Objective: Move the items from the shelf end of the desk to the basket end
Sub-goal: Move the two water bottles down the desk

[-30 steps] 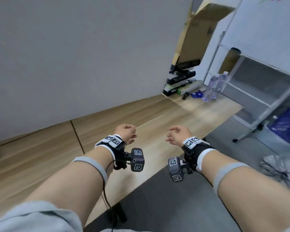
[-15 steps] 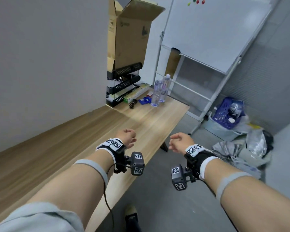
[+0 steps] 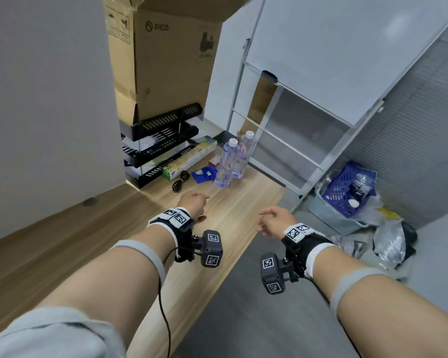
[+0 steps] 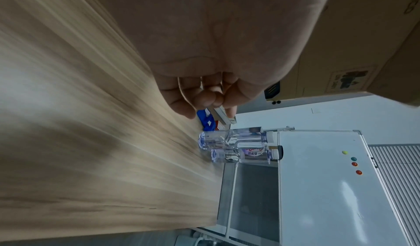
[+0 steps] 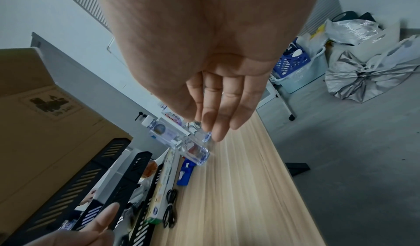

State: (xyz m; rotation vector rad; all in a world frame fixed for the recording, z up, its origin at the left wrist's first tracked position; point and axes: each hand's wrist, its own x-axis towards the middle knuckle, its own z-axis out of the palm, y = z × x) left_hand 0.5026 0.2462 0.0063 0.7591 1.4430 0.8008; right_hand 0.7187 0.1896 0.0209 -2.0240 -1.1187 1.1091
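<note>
Both hands, the left hand (image 3: 193,202) loosely curled and the right hand (image 3: 276,220) relaxed, are holding nothing and approaching the far bottles (image 3: 226,164); gripping one likely comes next.

Each forearm wears a grey elastic band (image 3: 142,251), a white cuff, and a black wrist strap with black-and-white square-code tags (image 3: 175,215). A dark grey boxy camera block (image 3: 212,248) carrying more code tags hangs from each strap. A thin black cable (image 3: 163,306) trails from the left one. Light grey short sleeves (image 3: 49,332) cover the upper arms.
</note>
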